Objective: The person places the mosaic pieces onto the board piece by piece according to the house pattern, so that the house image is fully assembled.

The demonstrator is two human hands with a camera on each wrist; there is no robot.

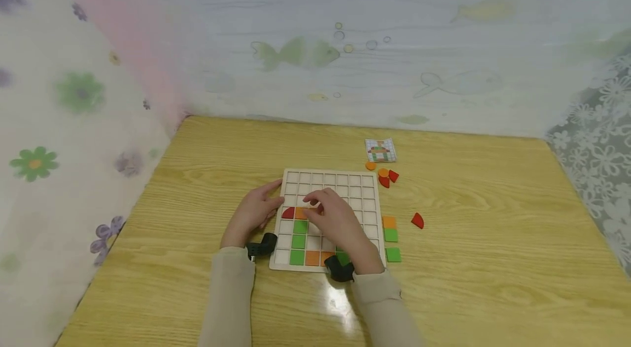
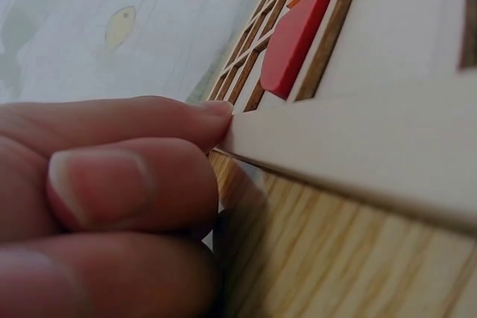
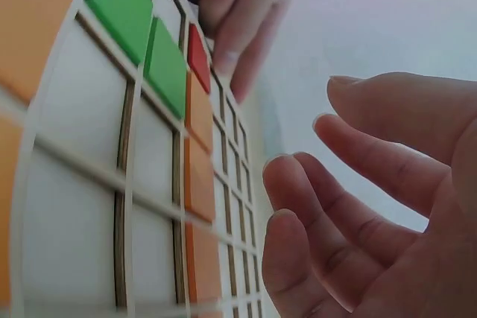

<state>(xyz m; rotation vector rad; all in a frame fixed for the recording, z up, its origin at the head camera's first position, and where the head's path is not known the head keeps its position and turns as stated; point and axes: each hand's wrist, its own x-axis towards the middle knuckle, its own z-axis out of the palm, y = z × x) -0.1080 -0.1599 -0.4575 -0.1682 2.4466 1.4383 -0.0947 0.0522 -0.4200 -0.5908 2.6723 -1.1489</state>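
A pale wooden grid board [image 1: 368, 204] lies on the table, partly filled with flat tiles. My left hand [image 1: 253, 209] touches the board's left edge with its fingertips, close to a red quarter-round tile [image 2: 297, 41]. Over the middle of the board hovers my right hand [image 1: 335, 219], its fingers bent loosely and the thumb apart, nothing between them. Beside the red tile runs a row of orange square tiles [image 3: 198, 180]. Green square tiles [image 1: 298, 241] form a column below, and orange squares [image 1: 313, 258] and another green square [image 1: 342, 256] lie along the bottom row. My right hand hides part of the grid.
Right of the board lie a loose orange square [image 1: 389, 221], green squares [image 1: 393, 254] and a red quarter-round piece [image 1: 418, 220]. Orange round pieces [image 1: 371, 165] and more red pieces [image 1: 393, 175] sit near its upper right corner, below a pattern card [image 1: 380, 150]. Walls border the table [image 1: 493, 199].
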